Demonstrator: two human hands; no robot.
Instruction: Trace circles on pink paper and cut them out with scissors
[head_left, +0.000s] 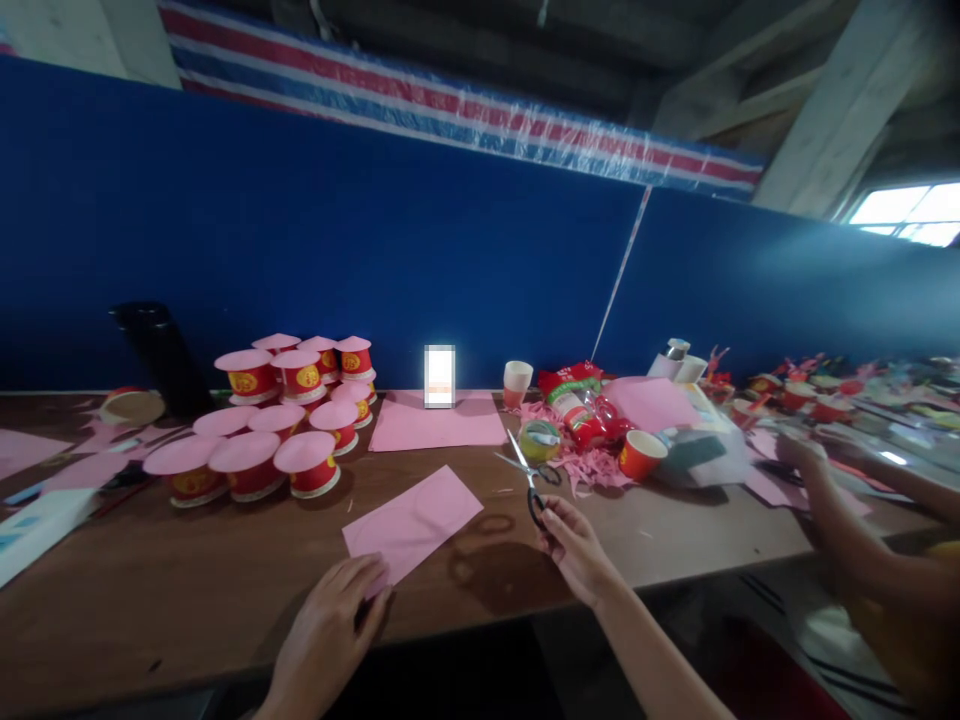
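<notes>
Nearest to the camera, the left hand [330, 630] lies at the table [187, 590] edge with its fingers bent down on the near corner of a pink sheet [412, 520]. I cannot tell if it pinches this corner or only presses on it. The sheet lies flat on the brown table, a little turned, between the two hands. To the right, the right hand [574, 545] is closed around the black handles of the scissors [527, 478] and holds them above the table, the blades apart and pointing away from the person. Behind the scissors is a roll of tape [538, 440], then a red packet [581, 405] among pink paper scraps and an orange cup [641, 455]. On the left stand many red cups [247, 465], upside down, each with a pink disc on top. A second pink sheet [439, 422] lies further in the middle. At the far right, another person's hand [802, 455] rests on the table. A blue wall [375, 230] closes the back.
</notes>
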